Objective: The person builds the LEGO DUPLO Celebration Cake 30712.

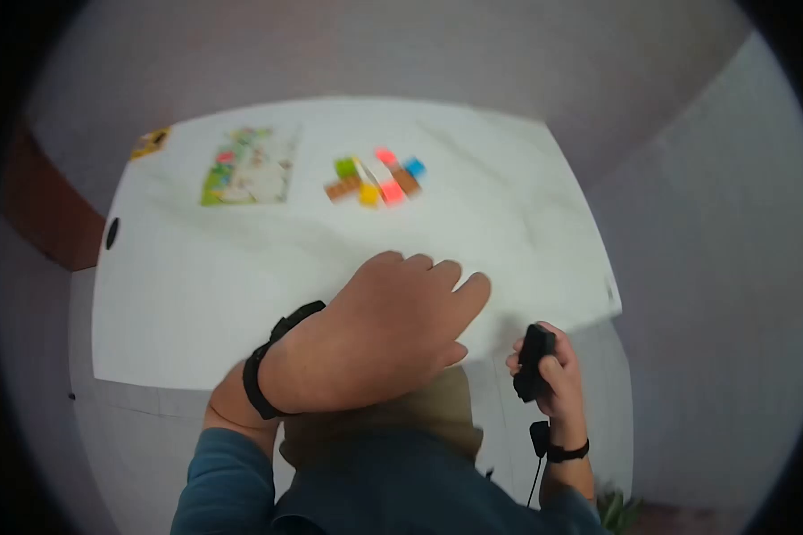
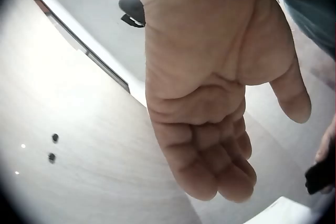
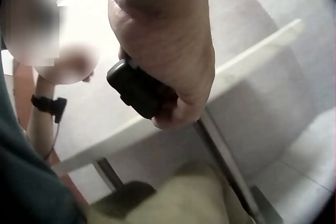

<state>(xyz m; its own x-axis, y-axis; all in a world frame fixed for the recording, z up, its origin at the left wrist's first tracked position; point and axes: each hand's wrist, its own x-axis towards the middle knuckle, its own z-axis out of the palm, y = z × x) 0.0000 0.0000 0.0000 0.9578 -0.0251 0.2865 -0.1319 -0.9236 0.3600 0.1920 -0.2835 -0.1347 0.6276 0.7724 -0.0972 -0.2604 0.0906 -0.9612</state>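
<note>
In the head view the left hand (image 1: 384,330) is held over the near edge of the white table (image 1: 178,303), back upward, holding nothing. The left wrist view shows its palm (image 2: 199,50), with relaxed, slightly bent fingers (image 2: 199,176) and the thumb apart. Beyond the table's near right edge, the right hand (image 1: 558,374) grips a small black device (image 1: 533,361). The right wrist view has the right hand (image 3: 173,71) curled round the same black device (image 3: 137,90), its palm side hidden.
Colourful blocks (image 1: 393,192) lie in a loose group on the far middle of the table. Left of them is a printed picture sheet (image 1: 250,169); a yellow item (image 1: 150,143) sits at the far left corner. A black cable piece (image 1: 539,437) hangs by the right wrist. Metal table legs (image 3: 226,155) stand below.
</note>
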